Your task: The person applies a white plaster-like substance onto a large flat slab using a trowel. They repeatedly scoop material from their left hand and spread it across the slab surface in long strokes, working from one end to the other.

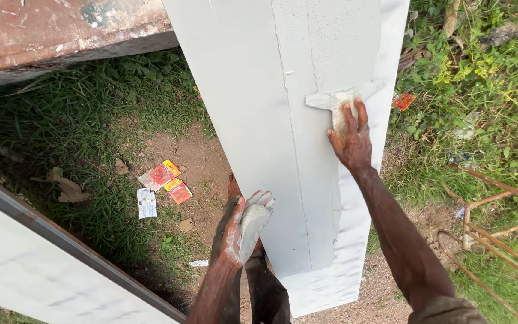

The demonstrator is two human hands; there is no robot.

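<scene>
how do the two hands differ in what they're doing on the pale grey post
The right hand grips a putty-caked flat scraper pressed against the pale grey post; the left hand carries only a lump of grey putty. The right hand sits higher on the post's face; the left sits lower, by its edge. Both are putty-smeared.

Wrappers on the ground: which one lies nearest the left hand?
The orange-red wrapper, lowest right of the cluster, is closest to the putty-smeared left hand; the white one lies farther left.
</scene>
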